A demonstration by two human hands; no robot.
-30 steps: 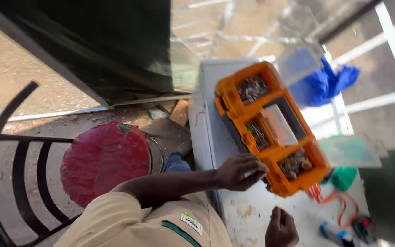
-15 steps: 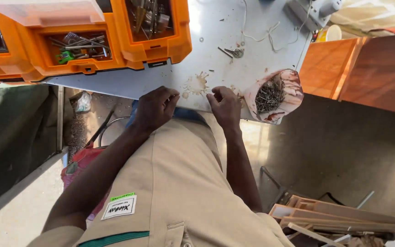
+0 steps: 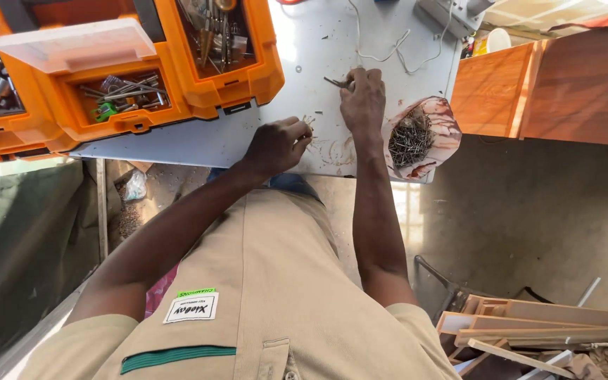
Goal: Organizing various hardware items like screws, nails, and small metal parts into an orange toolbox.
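A few loose nails (image 3: 309, 121) lie near the front edge of the grey counter (image 3: 304, 49), and the person's left hand (image 3: 276, 144) is curled over them, fingertips pinched together on what look like one or two. The right hand (image 3: 364, 102) lies palm down farther in, its fingers on a small dark metal piece (image 3: 336, 83); whether it grips the piece cannot be told. Just beside that wrist, an opened paper wrap (image 3: 411, 137) at the counter's corner holds a heap of nails.

Most of the nails are in the wrap, while specks and strays remain scattered on the counter between the hands, so the picking-up looks partly done.

Half a second before, both hands were close together at the counter's edge; now the right has reached farther in and the left has shifted aside.

An orange tool case (image 3: 198, 91) with a clear lid (image 3: 75, 43) stands to the left, a white cable (image 3: 381, 53) trails beyond the hands, and a wooden cabinet (image 3: 550, 84) stands to the right.
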